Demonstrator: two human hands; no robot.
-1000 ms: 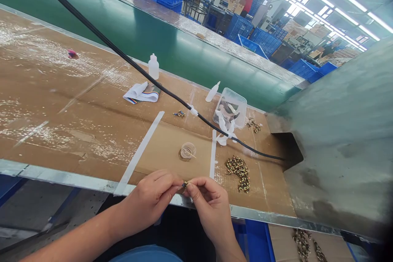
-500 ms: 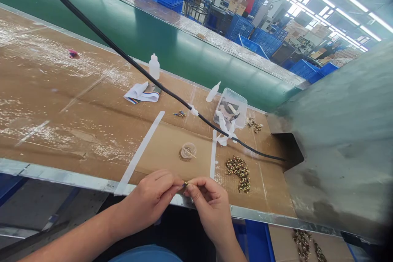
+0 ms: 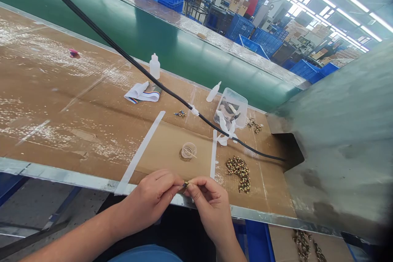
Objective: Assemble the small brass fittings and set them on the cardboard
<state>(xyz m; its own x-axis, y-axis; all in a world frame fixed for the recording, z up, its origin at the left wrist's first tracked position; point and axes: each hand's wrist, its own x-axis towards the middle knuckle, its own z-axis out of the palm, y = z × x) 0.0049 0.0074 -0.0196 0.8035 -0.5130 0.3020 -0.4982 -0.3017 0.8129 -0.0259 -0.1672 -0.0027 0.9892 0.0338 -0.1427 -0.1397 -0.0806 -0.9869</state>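
My left hand [image 3: 159, 192] and my right hand [image 3: 210, 198] meet at the table's front edge, thumbs and fingertips pinched. Between them is a small brass-coloured part [image 3: 186, 184] with a dark blue bit on its left side; the fingertips cover most of it. Just beyond my hands stands a small clear cup [image 3: 188, 150] with a thin stick in it. Right of my right hand lies a pile of small brass and dark parts [image 3: 238, 172]. A few similar pieces with blue on them [image 3: 179, 113] lie farther back.
A black cable [image 3: 138, 65] crosses above the cardboard-covered table. Toward the back are a white squeeze bottle [image 3: 154, 66], a smaller bottle lying tilted [image 3: 213, 92], a folded striped strip [image 3: 143, 93] and a clear plastic box [image 3: 242, 104]. A metal panel [image 3: 337, 143] rises at right; a green conveyor [image 3: 190, 53] runs behind.
My hands keep the same pinch on the small part, with hardly any movement. In the far background, a person in red has shifted slightly.
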